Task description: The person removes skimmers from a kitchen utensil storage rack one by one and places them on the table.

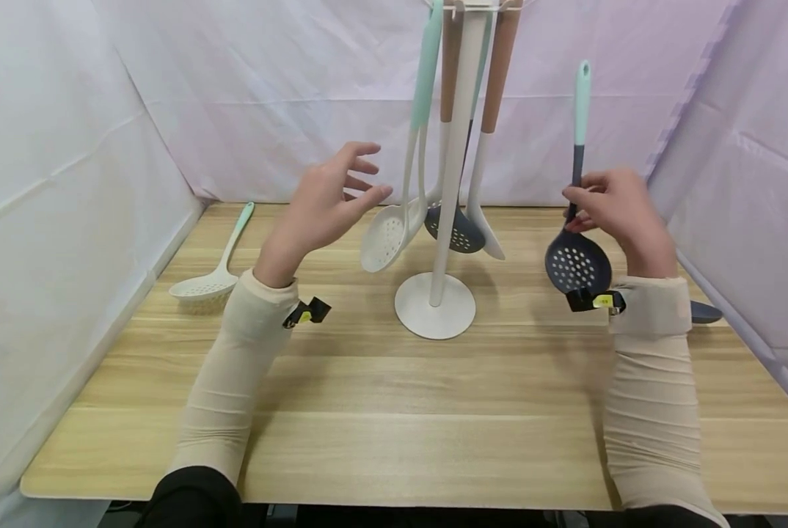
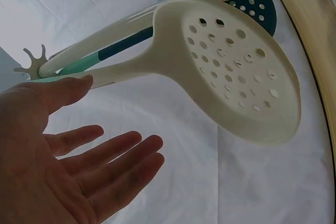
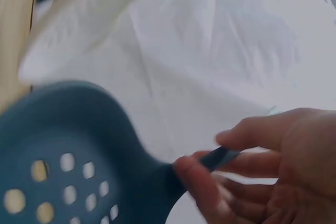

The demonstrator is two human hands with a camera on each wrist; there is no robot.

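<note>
Open left hand [image 2: 58, 150] beside cream skimmer [image 2: 236, 72]

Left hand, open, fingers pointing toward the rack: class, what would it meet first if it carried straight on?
Probably the cream slotted spoon hanging just beyond the left hand; they look apart, though depth is uncertain.

You sit at a wooden table [image 1: 394, 440] with light planks. White cloth [image 1: 50, 183] hangs on your left, behind the table and on your right, like a little tent. The cloth has soft folds and looks a bit pink at the back. The light is bright and even. The table edge near you is rounded.
</note>
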